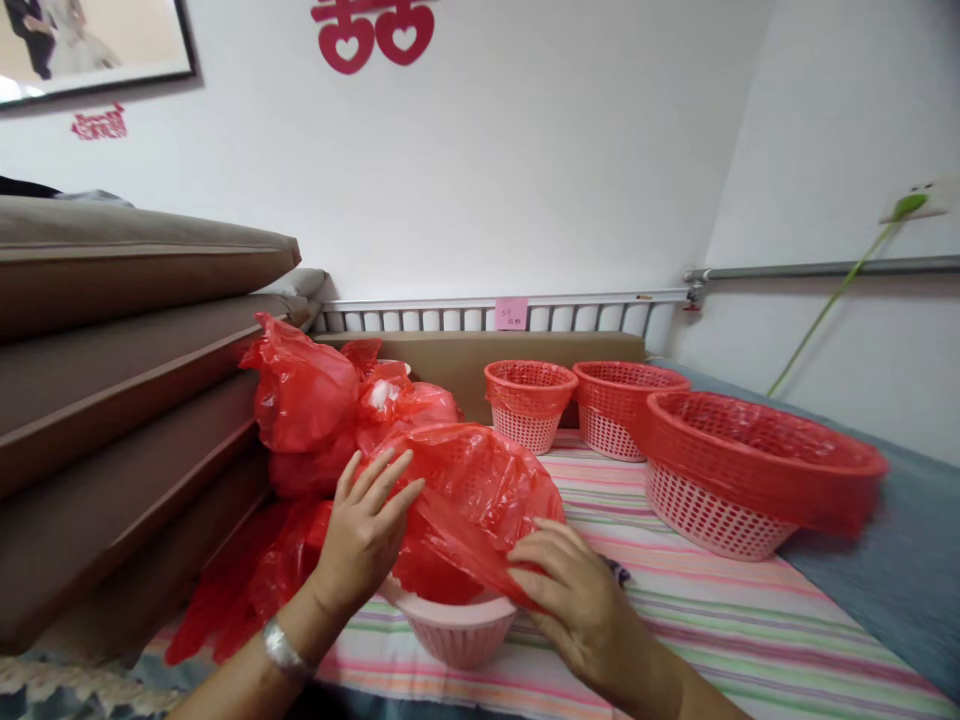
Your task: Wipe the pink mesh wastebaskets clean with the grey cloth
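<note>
A translucent red plastic bag (472, 500) covers a pale pink lattice basket (459, 628). More red bags (315, 400) are heaped behind it. Three baskets (529, 400) (622, 405) (750, 470) are red-lined over pink-white mesh. The cloth (675, 600) has pink, green and white stripes; the bedcover (900, 560) is grey-blue. A silver bracelet (283, 648) circles the left wrist.

Above me on the wall (570, 150) is a red double-happiness sign (373, 30), the Chinese wedding character, with two small hearts cut into its lower part. Further left, under a framed photo (90, 40), a smaller red cutout (99, 124) is stuck to the wall; I can't read its characters. On the rail (450, 305) hangs a pink note (511, 313) with dark handwriting, too small for me to make out. I read nothing else here.
</note>
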